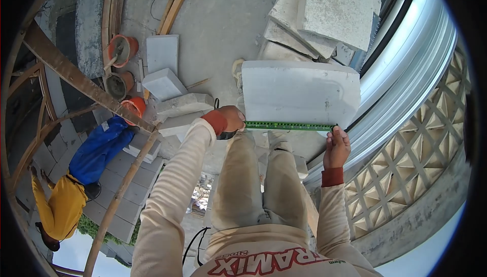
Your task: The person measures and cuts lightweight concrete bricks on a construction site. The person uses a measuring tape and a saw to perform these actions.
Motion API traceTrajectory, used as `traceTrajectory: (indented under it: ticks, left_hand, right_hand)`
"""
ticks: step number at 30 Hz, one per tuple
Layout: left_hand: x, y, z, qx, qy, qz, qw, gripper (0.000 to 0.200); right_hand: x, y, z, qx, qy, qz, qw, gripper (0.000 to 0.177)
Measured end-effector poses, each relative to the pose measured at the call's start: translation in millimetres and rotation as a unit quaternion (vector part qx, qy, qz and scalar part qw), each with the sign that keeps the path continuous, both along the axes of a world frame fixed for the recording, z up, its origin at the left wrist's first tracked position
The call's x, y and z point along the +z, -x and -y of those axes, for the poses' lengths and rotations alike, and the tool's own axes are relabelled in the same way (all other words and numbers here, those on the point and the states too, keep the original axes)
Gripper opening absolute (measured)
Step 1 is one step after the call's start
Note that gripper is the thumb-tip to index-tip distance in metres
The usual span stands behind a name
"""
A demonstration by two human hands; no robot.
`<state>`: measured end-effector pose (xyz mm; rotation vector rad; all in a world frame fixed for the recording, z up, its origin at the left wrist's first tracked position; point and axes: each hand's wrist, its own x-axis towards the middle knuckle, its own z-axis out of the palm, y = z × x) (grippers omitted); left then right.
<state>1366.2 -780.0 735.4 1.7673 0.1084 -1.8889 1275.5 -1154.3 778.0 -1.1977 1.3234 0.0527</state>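
A green tape measure [289,125] is pulled out straight along the near edge of a pale grey block [299,91]. Wrapped round its dark case is my left hand [232,119], just off the block's near left corner. At the other end, my right hand [337,142] pinches the blade's tip between thumb and fingers, by the block's near right corner. The block's broad face is turned up, with a damp-looking patch toward its right side. Both my sleeves end in red cuffs.
Broken slabs [335,10] are stacked beyond the block. At left stand orange buckets [123,51], more pale blocks [165,84] and a wooden pole [122,196]. Metal sheets [411,63] and a lattice wall [406,175] run along the right. A person in yellow [63,203] is at lower left.
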Motion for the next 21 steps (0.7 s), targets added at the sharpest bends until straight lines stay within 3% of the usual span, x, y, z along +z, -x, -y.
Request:
traceTrajectory:
  ticks: [21]
  left_hand:
    - [1.6, 3.5, 1.9, 0.013, -0.008, 0.004, 1.000, 0.034]
  right_hand:
    - [-3.4, -4.9, -2.5, -0.002, 0.003, 0.006, 1.000, 0.007]
